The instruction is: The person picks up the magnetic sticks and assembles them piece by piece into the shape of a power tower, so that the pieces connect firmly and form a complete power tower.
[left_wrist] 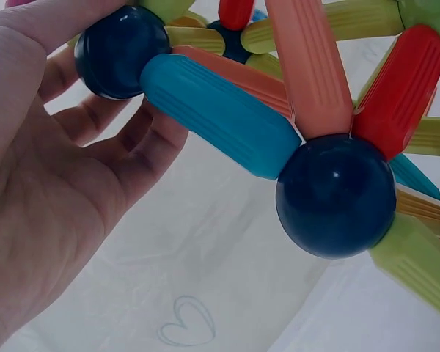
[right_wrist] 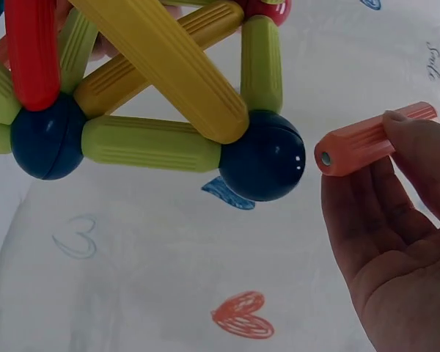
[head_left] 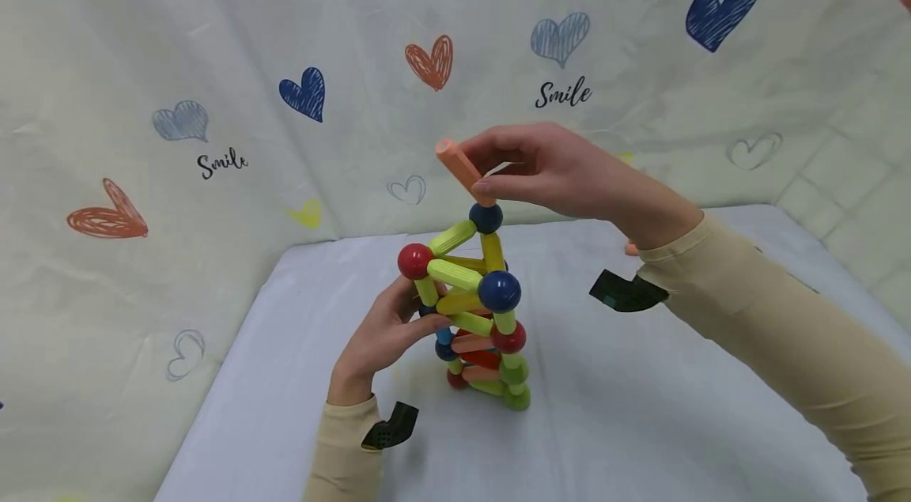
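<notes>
A tower of magnetic rods and balls stands on the white table, in yellow-green, yellow, red, orange and blue. My left hand grips its left side, thumb in front and fingers behind, about a dark blue ball. Above the tower, my right hand pinches a salmon-orange rod between thumb and fingers. In the right wrist view, the end of that rod faces the topmost dark blue ball, with a small gap between them. Part of the left fingers is hidden behind the tower.
Another orange piece lies at the back of the table, partly hidden by the right forearm. Behind the table hangs a pale cloth printed with hearts and words. Dark devices sit at both wrists.
</notes>
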A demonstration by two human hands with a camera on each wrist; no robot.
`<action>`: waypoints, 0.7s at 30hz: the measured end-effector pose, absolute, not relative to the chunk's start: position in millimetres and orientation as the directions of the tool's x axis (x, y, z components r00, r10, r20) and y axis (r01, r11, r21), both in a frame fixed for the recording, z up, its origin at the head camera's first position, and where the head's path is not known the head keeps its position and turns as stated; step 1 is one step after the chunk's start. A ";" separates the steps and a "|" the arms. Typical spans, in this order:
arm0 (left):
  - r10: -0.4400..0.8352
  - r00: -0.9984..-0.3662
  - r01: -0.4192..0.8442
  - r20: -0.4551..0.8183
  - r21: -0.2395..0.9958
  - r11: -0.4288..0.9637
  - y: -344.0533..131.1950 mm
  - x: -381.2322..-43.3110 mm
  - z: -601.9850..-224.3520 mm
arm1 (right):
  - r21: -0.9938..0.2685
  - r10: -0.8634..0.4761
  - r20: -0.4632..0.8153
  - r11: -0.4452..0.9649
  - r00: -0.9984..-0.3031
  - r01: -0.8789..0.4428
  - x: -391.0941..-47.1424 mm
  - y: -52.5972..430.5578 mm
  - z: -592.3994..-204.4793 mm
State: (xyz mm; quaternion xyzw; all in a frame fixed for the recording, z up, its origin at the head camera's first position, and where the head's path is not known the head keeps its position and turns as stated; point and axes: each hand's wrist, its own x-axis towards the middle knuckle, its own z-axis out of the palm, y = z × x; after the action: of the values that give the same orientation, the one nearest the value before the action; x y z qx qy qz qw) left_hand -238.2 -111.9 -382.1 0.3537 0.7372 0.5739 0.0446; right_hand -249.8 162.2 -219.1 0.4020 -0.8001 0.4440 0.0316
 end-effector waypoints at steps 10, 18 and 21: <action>0.573 -0.751 0.463 0.330 0.881 0.100 -110.6 -237.8 -380.6 | -0.703 -0.688 0.377 0.224 -0.620 -0.675 -260.9 156.1 -224.1; 0.570 -0.752 0.460 0.330 0.883 0.095 -110.8 -237.0 -380.4 | -0.727 -0.706 0.361 0.195 -0.609 -0.658 -264.8 160.9 -229.8; 0.568 -0.755 0.458 0.328 0.884 0.097 -111.0 -236.6 -380.7 | -0.718 -0.680 0.364 0.231 -0.637 -0.657 -264.4 166.9 -233.9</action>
State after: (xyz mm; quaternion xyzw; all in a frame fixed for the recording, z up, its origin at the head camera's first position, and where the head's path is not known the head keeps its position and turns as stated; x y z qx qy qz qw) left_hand -236.6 -111.0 -380.7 0.3467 0.7392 0.5754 0.0478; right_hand -264.4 166.9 -233.9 0.4258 -0.7844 0.4508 -0.0127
